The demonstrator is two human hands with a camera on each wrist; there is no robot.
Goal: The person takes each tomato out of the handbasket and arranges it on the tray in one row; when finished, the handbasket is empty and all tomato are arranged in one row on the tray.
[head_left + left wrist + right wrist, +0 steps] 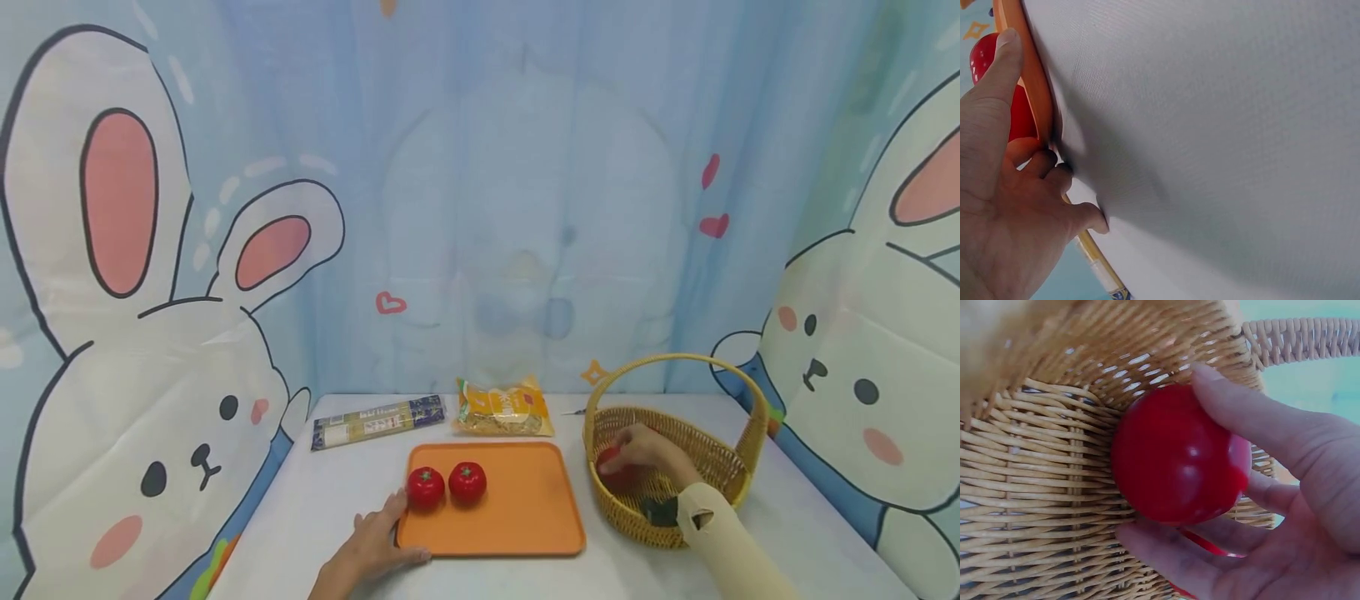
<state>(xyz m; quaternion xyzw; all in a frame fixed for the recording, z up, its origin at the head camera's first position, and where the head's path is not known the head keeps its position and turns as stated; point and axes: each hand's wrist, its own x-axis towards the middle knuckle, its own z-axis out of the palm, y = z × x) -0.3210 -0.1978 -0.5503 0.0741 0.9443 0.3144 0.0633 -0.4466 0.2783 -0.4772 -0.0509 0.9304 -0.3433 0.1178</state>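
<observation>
Inside the wicker basket (708,446), my right hand (651,450) holds a red tomato (1179,456), thumb on one side and fingers spread beneath it. Red slivers of another round thing (1204,542) show between those fingers, mostly hidden. My left hand (378,537) rests against the left side of the orange tray (517,508), its thumb along the front corner and its fingers by the rim. On the tray's left half sit two red tomatoes with green tops, one tomato (426,489) nearest my left fingertips and the other tomato (467,483) just right of it.
Behind the tray lie a long packet of noodles (378,422) and a yellow bag of dry food (504,408). The basket's tall handle (675,357) arches over my right hand. A printed curtain (525,208) hangs along the white table's back edge.
</observation>
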